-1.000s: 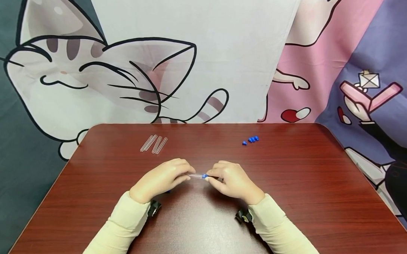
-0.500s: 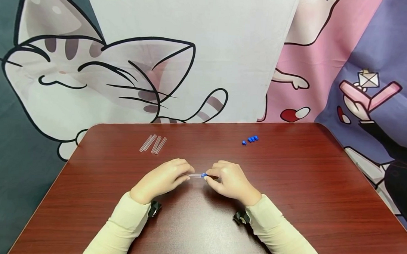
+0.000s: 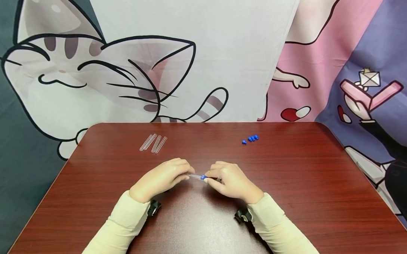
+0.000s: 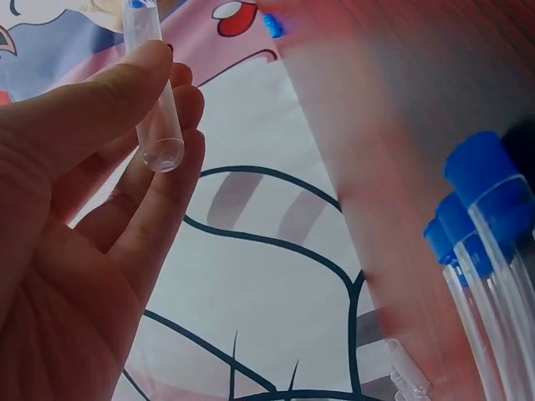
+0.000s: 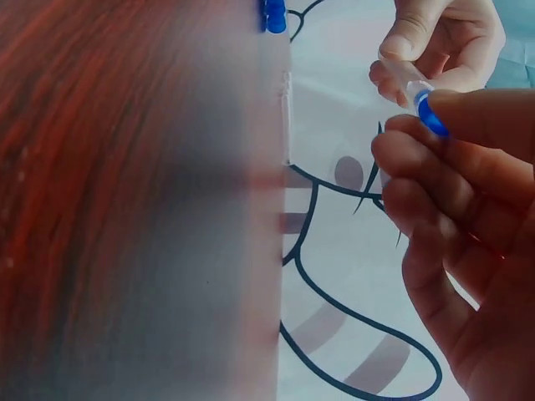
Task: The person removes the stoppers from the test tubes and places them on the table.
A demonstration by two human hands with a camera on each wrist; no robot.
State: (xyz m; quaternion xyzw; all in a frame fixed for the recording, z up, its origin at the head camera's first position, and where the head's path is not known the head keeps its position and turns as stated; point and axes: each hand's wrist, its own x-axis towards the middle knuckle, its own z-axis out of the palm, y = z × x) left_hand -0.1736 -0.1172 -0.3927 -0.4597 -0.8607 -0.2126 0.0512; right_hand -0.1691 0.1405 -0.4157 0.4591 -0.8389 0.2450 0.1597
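A clear test tube [image 3: 195,176] is held between the two hands above the middle of the table. My left hand [image 3: 166,178] pinches the tube's glass near its rounded bottom, with the thumb on one side and fingers behind, as the left wrist view shows. At the other end sits a blue cap [image 5: 432,115], pinched between the thumb and fingers of my right hand [image 3: 233,182]. How far the cap is seated cannot be told, since the fingers partly cover it. No contents are visible in the tube.
Several clear tubes [image 3: 153,144] without caps lie at the back left of the table [image 3: 200,224]. Several loose blue caps [image 3: 252,138] lie at the back right. Beside the left hand, the left wrist view shows tubes with blue caps [image 4: 485,171], hidden in the head view.
Both hands keep nearly the same place and the same hold. The tube's capped end has tipped very slightly toward the front.
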